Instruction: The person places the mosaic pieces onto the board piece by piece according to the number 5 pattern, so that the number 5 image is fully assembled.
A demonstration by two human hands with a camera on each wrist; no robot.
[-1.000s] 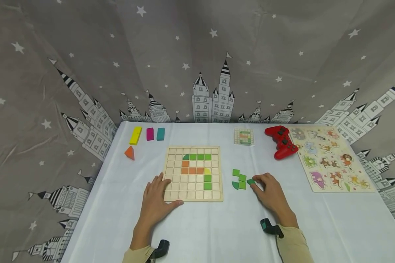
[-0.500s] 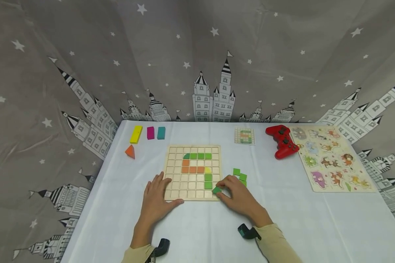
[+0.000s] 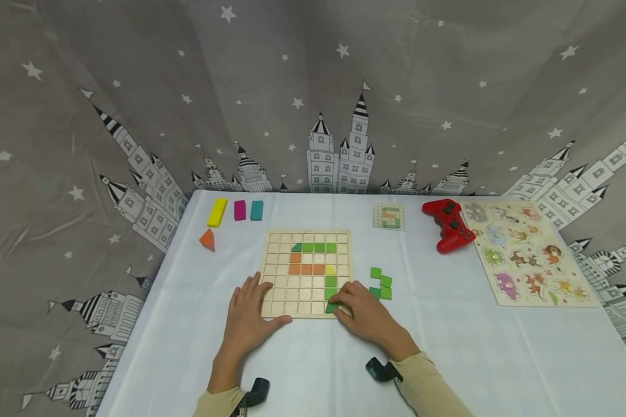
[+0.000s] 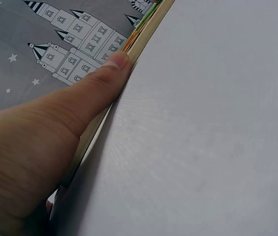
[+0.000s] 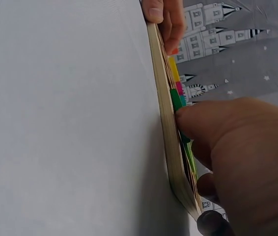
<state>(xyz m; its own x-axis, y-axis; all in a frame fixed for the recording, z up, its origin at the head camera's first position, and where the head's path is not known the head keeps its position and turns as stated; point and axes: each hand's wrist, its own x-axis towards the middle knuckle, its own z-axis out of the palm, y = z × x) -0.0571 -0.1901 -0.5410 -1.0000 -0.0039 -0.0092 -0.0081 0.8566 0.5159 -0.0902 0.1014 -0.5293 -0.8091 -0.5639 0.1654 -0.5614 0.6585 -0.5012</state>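
we see the right hand [image 3: 362, 313] pinching a small green wooden tile [image 3: 332, 307] between thumb and fingertips, pressing it down at the near right corner of the square wooden grid board [image 3: 306, 274]. the tile sits tilted on the board's bottom row, directly under the column of green tiles already set in the grid. the left hand [image 3: 247, 320] lies flat with fingers relaxed on the board's near left corner, thumb along its front edge. just beyond the right hand's knuckles, a few loose green tiles [image 3: 381, 282] rest on the white tabletop [image 3: 313, 359].
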